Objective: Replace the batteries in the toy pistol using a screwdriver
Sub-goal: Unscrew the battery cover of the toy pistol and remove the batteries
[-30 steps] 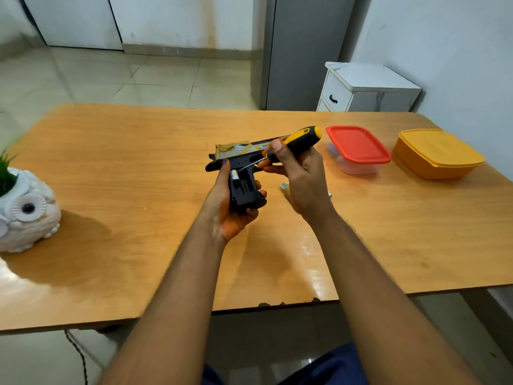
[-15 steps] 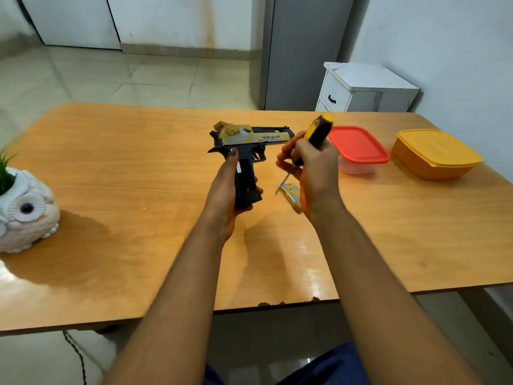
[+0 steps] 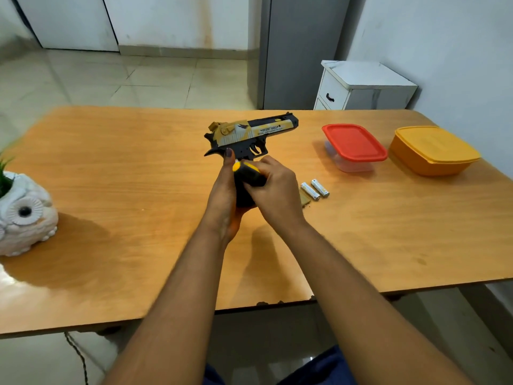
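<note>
Two AA batteries [image 3: 316, 190] lie loose on the wooden table [image 3: 111, 168], side by side just right of the hands, with a small tan cover plate [image 3: 304, 199] touching the nearer one. The toy pistol [image 3: 251, 134] is held upright above the table, barrel pointing right; the left hand [image 3: 223, 195] is wrapped around its grip, thumb up against the frame. The right hand [image 3: 273, 190] is closed around the black-and-yellow screwdriver [image 3: 247, 173], whose handle lies across the pistol grip; the shaft and tip are hidden, so whether it is engaged with anything cannot be told.

Likely trouble from here: the round batteries could roll toward the table edge if nudged by a wrist, and the hidden tip could slip off a screw and gouge the plastic or jab the left palm.

Further right stand a clear tub with a red lid [image 3: 354, 145] and an orange lidded tub [image 3: 433, 150], both closed. The clear one looks empty below its lid; the orange one is opaque.
</note>
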